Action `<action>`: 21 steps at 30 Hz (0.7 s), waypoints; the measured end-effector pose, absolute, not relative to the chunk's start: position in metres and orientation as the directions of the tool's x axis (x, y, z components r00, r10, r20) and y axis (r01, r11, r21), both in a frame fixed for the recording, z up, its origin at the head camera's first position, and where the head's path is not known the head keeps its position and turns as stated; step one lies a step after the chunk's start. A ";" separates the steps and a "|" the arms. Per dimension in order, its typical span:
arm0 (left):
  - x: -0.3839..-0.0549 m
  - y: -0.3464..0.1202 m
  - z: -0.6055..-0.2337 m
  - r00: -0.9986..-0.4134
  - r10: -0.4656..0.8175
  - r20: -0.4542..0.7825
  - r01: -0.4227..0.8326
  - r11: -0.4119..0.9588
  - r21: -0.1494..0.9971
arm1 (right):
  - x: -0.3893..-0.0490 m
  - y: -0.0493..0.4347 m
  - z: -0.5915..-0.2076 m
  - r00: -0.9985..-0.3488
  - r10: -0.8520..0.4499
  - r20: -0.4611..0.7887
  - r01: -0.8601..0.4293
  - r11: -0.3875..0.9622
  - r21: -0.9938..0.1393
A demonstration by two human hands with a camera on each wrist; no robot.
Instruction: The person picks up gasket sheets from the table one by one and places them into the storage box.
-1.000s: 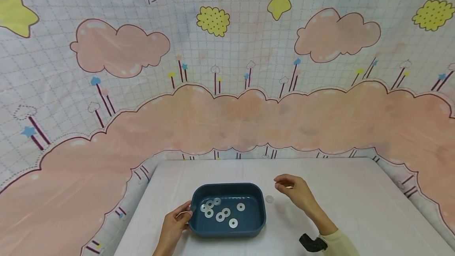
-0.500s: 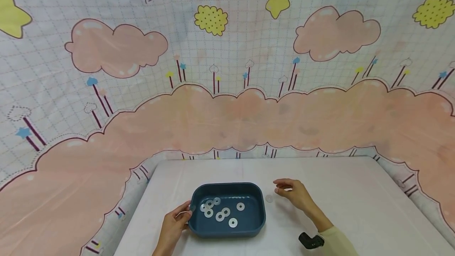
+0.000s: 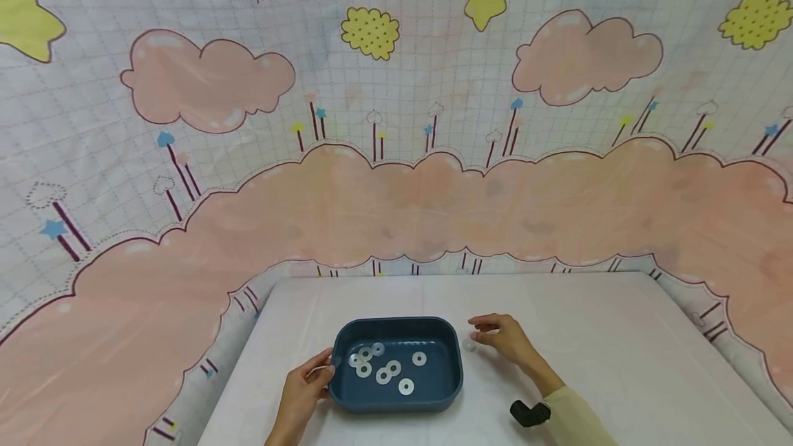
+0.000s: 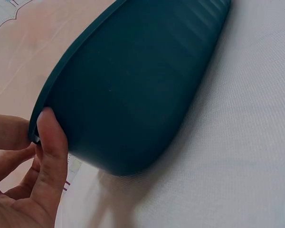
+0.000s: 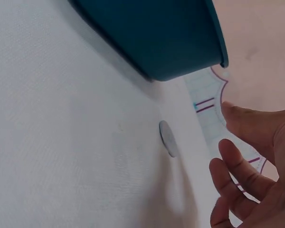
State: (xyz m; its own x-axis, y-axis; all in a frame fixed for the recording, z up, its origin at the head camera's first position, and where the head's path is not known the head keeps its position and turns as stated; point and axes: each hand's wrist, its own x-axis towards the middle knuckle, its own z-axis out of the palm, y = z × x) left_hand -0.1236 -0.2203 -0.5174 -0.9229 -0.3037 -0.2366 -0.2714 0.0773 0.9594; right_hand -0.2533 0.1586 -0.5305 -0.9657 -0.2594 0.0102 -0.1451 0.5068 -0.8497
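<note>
- Leftmost, the person's left hand (image 3: 303,391) grips the left end of the dark blue rounded-rectangle plastic tray (image 3: 455,380); in the left wrist view the thumb (image 4: 50,142) is curled over the rim and the other fingers sit behind it
- The tray rests on the white cloth-covered surface (image 3: 607,336), its long axis running left to right across the person's front, and it holds several flat silver metal washers (image 3: 384,367) scattered loosely over its floor
- Just right of the tray's right wall, apart from it, one more small flat round washer-like disc (image 3: 469,345) lies flat on the surface; the right wrist view shows it (image 5: 168,138) bare, with nothing touching it
- Right of that disc is the right hand (image 3: 504,337), fingers loosely bent and spread, holding nothing; its fingertips (image 5: 225,152) hang near the disc but clear of it, so the disc lies to the left of the hand, between the fingertips and the tray
- The right hand is far nearer the loose disc than the left, which is occupied at the tray's far end
- At the right wrist sit a black wrist-worn camera unit (image 3: 526,413) and a pale yellow sleeve (image 3: 573,418)
- Behind everything hangs a cloth backdrop printed with pink clouds and yellow stars (image 3: 396,177)
</note>
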 end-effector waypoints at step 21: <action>-0.125 -0.221 -0.514 -0.914 -0.318 -0.251 -0.295 0.099 0.950 | -0.257 0.157 -0.548 -0.954 -0.300 0.001 -0.187 0.593 -0.783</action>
State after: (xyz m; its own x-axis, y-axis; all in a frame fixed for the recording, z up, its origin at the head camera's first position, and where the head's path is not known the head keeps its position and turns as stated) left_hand -0.1249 -0.2209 -0.5143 -0.9142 -0.3180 -0.2511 -0.2954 0.0989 0.9502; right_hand -0.2566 0.1571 -0.5483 -0.9539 -0.3001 0.0011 -0.1875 0.5931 -0.7830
